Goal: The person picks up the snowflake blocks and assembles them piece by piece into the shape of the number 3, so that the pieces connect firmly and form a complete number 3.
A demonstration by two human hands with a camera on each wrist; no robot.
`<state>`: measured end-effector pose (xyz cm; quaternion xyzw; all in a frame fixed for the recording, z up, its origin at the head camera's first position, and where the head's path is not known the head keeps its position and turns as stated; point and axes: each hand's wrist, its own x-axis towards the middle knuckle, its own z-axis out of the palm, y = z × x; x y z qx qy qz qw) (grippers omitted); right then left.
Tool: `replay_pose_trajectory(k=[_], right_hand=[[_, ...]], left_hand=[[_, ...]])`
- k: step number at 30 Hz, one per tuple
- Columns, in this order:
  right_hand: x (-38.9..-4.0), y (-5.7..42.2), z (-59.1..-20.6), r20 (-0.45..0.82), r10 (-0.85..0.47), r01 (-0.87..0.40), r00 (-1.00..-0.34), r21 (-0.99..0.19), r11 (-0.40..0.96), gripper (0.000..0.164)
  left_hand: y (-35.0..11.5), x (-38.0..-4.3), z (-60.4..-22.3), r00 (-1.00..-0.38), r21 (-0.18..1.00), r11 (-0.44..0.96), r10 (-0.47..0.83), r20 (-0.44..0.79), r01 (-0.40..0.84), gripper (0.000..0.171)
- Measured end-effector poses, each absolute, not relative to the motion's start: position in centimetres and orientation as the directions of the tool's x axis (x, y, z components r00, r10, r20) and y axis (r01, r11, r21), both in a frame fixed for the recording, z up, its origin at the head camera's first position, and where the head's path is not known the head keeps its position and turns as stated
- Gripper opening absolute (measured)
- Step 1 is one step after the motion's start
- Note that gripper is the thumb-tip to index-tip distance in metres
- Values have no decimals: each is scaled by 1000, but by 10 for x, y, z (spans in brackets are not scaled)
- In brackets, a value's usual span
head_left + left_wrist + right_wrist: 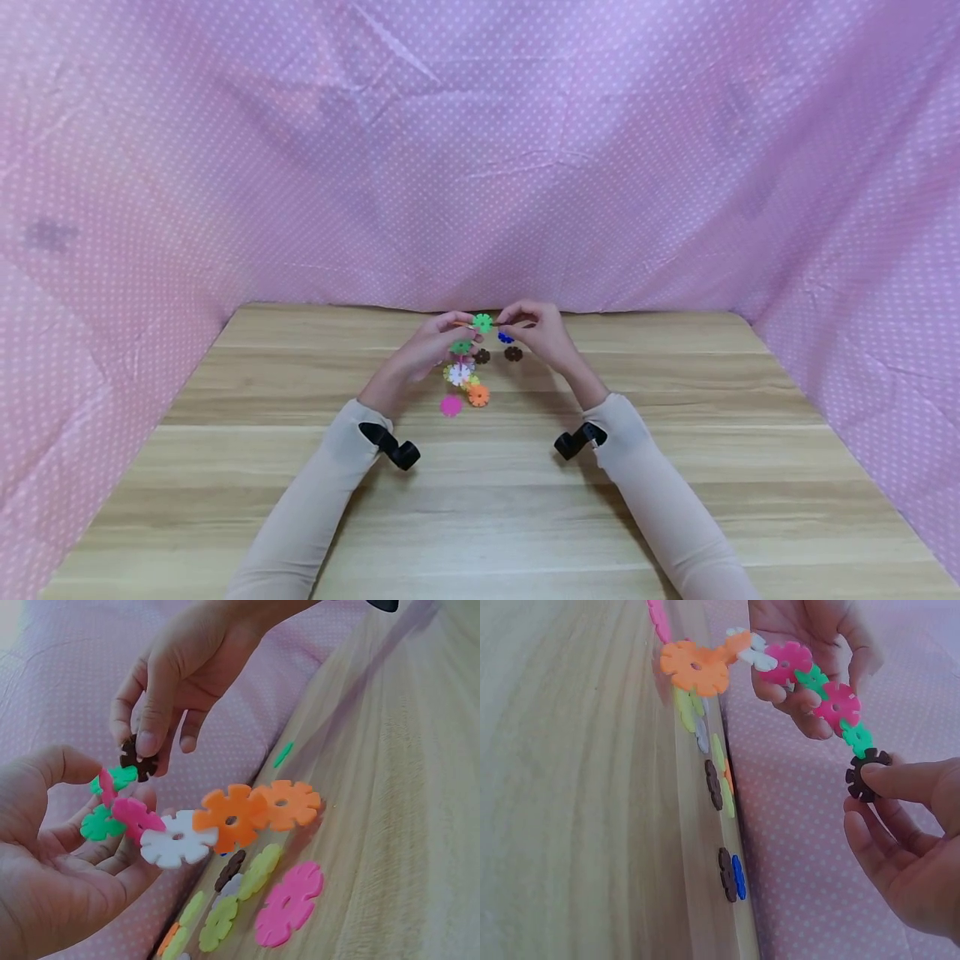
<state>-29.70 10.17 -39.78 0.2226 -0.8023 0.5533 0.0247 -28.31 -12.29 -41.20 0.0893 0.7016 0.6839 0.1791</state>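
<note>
At far side of wooden table [480, 517], gripping flower-disc chain [795, 654] in left hand [431, 347] and pinching brown disc [867, 787] in right hand [543, 335] against green end disc [861, 744], apparently at the joining step, align notch-to-notch, then press home if not fully seated.

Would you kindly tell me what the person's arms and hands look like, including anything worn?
The left sleeve and right sleeve are long, plain and pale beige. A small black left-wrist device and a matching right-wrist device, each with a rounded end, sit at the cuffs. The left hand and right hand wear no gloves. No cables show.
</note>
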Motion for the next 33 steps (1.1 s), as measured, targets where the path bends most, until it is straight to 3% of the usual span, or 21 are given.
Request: replay_pose_trajectory(k=[10,33], right_hand=[[-294,100,-396,298,-416,-433,-859,-856,282,8],[-293,104,-394,407,-451,-525,-794,-833,173,7]], left_hand=[[-116,-283,-415,-942,997,9,326,-81,-83,17],[-117,-277,-405,-935,1000,14,354,3,9,15]])
